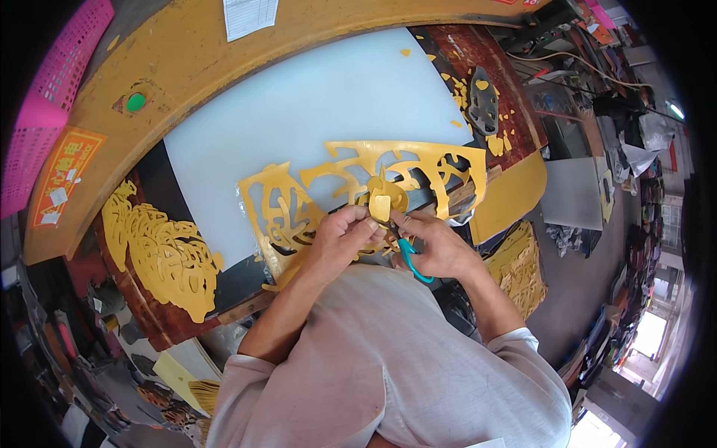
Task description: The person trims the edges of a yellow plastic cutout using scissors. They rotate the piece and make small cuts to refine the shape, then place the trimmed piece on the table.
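My right hand (439, 245) is closed around a pair of scissors (409, 257) with teal handles, its blades pointing away from me. Just beside it, my left hand (345, 233) pinches a small yellow cut piece (381, 205) between thumb and fingers. The blades are mostly hidden by this piece and the fingers. Beneath and beyond both hands spreads a yellow sheet (461, 154) full of curved cut-out openings. It lies over the near edge of a pale white board (314, 89).
A heap of yellow cut pieces (168, 257) rests on the left. At the far right, a dark openwork plate (484, 104) sits among yellow scraps. Plain yellow sheeting (515, 196) hangs at my right. A yellow machine beam (187, 45) with a green button (135, 102) spans the back.
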{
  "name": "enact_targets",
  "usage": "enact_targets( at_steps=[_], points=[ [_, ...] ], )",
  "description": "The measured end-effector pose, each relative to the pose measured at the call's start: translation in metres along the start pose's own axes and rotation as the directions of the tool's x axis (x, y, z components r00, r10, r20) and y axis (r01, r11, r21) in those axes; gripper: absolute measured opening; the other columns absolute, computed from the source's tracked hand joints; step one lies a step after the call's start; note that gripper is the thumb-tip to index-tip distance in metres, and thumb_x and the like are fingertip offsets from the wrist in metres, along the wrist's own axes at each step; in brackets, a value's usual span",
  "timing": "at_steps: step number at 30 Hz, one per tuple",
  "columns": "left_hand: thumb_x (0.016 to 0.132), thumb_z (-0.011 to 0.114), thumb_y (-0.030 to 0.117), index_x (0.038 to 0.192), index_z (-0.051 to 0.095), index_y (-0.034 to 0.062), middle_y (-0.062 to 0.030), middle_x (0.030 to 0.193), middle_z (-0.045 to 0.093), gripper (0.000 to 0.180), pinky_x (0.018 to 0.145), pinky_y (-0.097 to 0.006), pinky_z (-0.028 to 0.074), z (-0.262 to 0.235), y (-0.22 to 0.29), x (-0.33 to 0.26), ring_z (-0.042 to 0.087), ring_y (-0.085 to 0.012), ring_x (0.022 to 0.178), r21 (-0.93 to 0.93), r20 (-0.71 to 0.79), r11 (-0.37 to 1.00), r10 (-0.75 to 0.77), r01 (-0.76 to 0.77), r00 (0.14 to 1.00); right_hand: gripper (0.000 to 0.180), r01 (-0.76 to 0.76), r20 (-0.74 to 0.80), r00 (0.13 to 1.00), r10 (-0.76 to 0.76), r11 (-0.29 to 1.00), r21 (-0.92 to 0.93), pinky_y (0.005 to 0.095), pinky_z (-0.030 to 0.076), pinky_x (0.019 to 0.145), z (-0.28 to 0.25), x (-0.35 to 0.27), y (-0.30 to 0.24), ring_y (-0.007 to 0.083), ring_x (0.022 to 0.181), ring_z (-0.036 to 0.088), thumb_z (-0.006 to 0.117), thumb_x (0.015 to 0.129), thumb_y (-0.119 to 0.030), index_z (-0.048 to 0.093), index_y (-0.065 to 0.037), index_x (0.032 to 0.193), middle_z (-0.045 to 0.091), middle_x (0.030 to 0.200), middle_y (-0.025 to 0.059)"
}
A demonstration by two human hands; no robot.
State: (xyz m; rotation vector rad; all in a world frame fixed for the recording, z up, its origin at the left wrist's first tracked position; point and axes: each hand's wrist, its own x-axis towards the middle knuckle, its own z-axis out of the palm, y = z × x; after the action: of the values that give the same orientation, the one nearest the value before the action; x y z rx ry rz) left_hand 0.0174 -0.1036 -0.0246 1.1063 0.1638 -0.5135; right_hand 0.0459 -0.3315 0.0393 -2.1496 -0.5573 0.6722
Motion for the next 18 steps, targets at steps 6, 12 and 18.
enact_targets(
  at_steps=[6,12,18],
  points=[
    [0.11,0.059,0.016,0.121,0.067,-0.0035,-0.0062,0.105,0.073,0.024,0.091,-0.032,0.058,0.002,0.003,-0.003,0.07,-0.0139,0.098,0.117,-0.007,0.993,0.036,-0.035,0.999,0.071,0.013,-0.055,0.998,-0.021,0.99,-0.143,0.0451,0.057,0.08,-0.002,-0.001,-0.008,0.0378,0.09,0.069,0.079,0.079,-0.009,0.059,-0.005,0.147,0.069,0.096,0.0185],
    [0.108,0.061,0.014,0.118,0.068,-0.005,-0.0085,0.103,0.075,0.023,0.085,-0.03,0.06,0.004,0.008,-0.004,0.072,-0.014,0.093,0.128,-0.035,0.989,0.086,-0.08,0.996,0.072,-0.035,-0.054,0.998,0.034,0.999,-0.028,0.0357,0.056,0.07,0.001,-0.002,-0.007,0.0265,0.079,0.067,0.083,0.076,-0.004,0.062,-0.003,0.145,0.067,0.093,0.0143],
    [0.108,0.061,0.015,0.117,0.068,-0.0048,-0.0083,0.101,0.075,0.023,0.083,-0.029,0.058,0.003,0.011,-0.006,0.073,-0.0142,0.091,0.175,-0.022,0.982,0.076,-0.071,0.997,0.067,-0.034,-0.097,0.995,0.029,0.998,-0.057,0.0346,0.053,0.065,0.006,-0.003,-0.005,0.0229,0.067,0.064,0.081,0.079,-0.005,0.064,-0.006,0.144,0.065,0.08,0.0107]
  ],
)
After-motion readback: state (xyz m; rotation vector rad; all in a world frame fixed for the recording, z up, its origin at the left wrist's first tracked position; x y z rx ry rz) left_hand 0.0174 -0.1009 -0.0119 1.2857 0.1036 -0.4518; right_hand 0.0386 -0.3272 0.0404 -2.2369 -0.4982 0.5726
